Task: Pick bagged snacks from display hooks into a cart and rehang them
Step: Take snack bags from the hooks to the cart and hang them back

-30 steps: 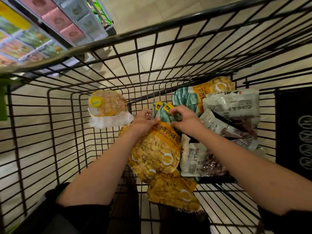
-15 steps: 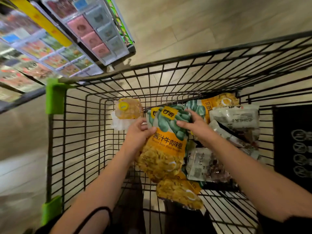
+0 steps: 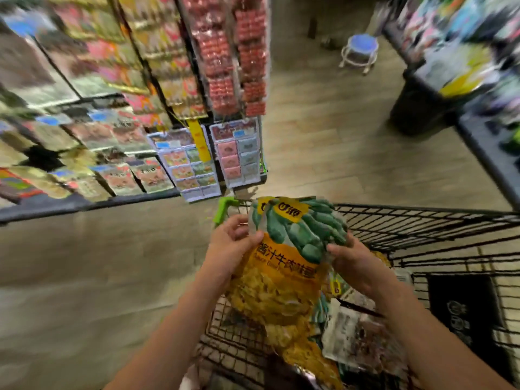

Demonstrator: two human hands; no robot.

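A yellow and green snack bag (image 3: 284, 266) is lifted above the black wire cart (image 3: 422, 223). My left hand (image 3: 230, 246) grips its left edge near the top. My right hand (image 3: 354, 260) grips its right edge. A second matching bag seems to sit just behind the first one's top; the blur hides how they overlap. More bags lie in the cart: a yellow one (image 3: 306, 361) below and white ones (image 3: 357, 333) to the right. The display of hanging snack bags (image 3: 118, 114) fills the upper left, blurred.
Red packets (image 3: 236, 52) hang on the rack's end. White box stacks (image 3: 213, 161) stand at its foot. A small blue stool (image 3: 358, 50) is on the wooden floor beyond. A dark shelf unit (image 3: 455, 80) runs along the right.
Both hands have raised the yellow and green bag out of the cart to above its rim. My view has swung up from the cart to the rack and aisle.
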